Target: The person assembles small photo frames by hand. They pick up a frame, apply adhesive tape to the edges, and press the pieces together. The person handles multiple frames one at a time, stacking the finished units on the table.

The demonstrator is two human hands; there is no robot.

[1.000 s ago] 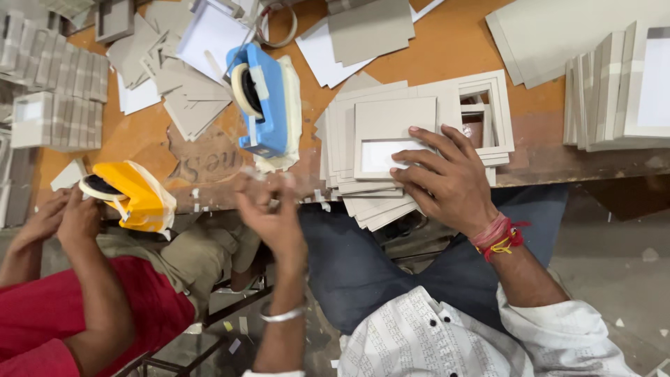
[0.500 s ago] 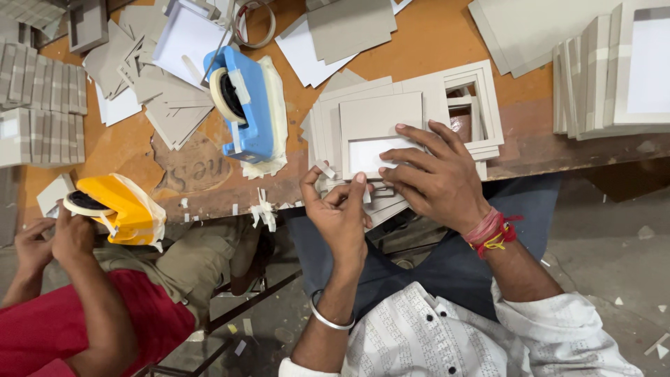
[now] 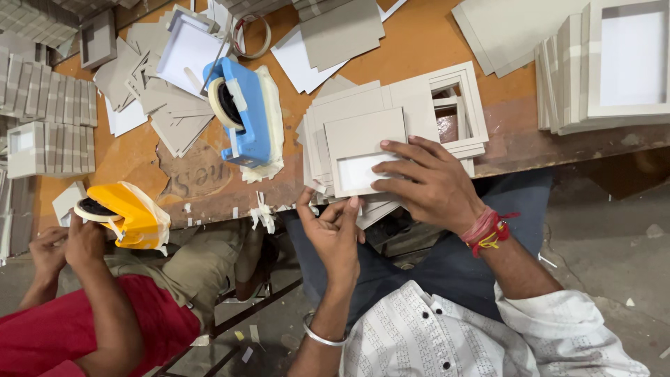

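Observation:
My right hand [image 3: 429, 183], with red threads at the wrist, lies with spread fingers on a grey cardboard frame with a white window [image 3: 359, 150]. My thumb is hidden under the frame. It tops a stack of similar grey frames [image 3: 426, 105] at the orange table's near edge. My left hand [image 3: 335, 230], with a metal bangle on its wrist, is raised at the frame's lower left corner. Its thumb and fingers pinch a small whitish tape strip [image 3: 317, 187].
A blue tape dispenser [image 3: 241, 112] stands left of the stack. Short tape strips [image 3: 262, 213] hang from the table edge. A co-worker in a red shirt has both hands [image 3: 66, 244] by a yellow tape dispenser [image 3: 122, 213]. Grey box parts [image 3: 600, 66] are piled around.
My left hand has moved right, from the tape strips on the table edge to the corner of the frame. My right hand has stayed on the frame.

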